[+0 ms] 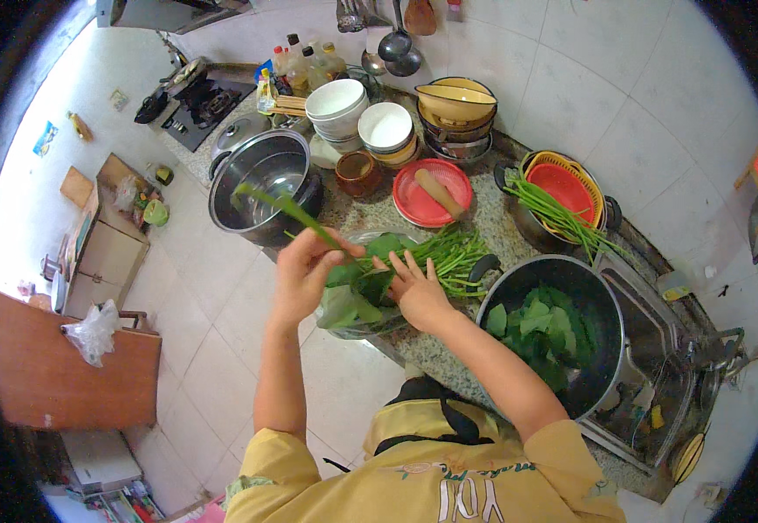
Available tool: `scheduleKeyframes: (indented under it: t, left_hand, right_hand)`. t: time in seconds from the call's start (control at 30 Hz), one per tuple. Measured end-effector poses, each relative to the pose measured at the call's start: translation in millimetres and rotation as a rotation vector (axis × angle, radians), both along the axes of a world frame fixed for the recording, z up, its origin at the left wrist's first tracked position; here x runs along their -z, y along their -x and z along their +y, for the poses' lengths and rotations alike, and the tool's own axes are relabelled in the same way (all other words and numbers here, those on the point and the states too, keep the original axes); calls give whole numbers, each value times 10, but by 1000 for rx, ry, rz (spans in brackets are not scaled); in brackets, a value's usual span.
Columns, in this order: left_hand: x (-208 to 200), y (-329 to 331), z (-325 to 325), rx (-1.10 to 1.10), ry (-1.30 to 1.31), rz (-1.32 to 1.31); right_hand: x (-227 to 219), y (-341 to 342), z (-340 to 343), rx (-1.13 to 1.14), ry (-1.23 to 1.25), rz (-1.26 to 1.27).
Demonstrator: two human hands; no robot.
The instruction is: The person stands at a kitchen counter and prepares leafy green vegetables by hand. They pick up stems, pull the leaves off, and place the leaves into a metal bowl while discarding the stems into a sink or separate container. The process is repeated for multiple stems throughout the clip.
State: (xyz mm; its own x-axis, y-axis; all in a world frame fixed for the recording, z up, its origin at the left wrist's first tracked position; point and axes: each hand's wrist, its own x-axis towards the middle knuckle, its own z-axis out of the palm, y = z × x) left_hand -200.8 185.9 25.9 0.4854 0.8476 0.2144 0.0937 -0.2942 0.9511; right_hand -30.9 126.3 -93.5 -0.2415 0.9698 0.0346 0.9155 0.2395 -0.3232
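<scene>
My left hand [305, 270] is closed round a leafy green stem [290, 207], whose cut end points up and to the left. My right hand [421, 295] is beside it, fingers spread over a heap of leafy greens [348, 305] at the counter's edge. These greens seem to lie in a clear bag or bowl, mostly hidden by leaves and hands. Just beyond the right hand is a pile of thin green stalks [457, 253]. To the right stands a large dark pot [604, 305] with loose green leaves [540, 318] inside.
An empty-looking steel pot [222, 205] stands at far left. Behind my hands are stacked white bowls [335, 100], a red basket [453, 179] with a wooden rod, and a pot [531, 231] holding colanders and long stalks. A sink [658, 418] lies at right.
</scene>
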Motion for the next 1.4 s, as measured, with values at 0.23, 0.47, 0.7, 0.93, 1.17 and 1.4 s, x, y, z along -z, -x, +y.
scheduleKeyframes:
  t: [0.23, 0.47, 0.7, 0.93, 1.17, 1.4]
  left_hand:
    - [-194, 326, 85, -278, -171, -263]
    - [-527, 255, 234, -325, -362, -180]
    - [-52, -242, 194, -40, -362, 228]
    - [216, -660, -12, 234, -390, 381]
    - [377, -489, -40, 186, -520, 589]
    - [53, -589, -301, 160, -211, 306]
  right_hand:
    - [107, 114, 93, -54, 155, -239]
    - [136, 107, 132, -15, 79, -224]
    - [-289, -202, -46, 191, -104, 452]
    - [-760, -558, -258, 400, 5, 1545]
    - [-705, -814, -544, 723, -163, 1788]
    - [-826, -1143, -922, 719, -354, 2041]
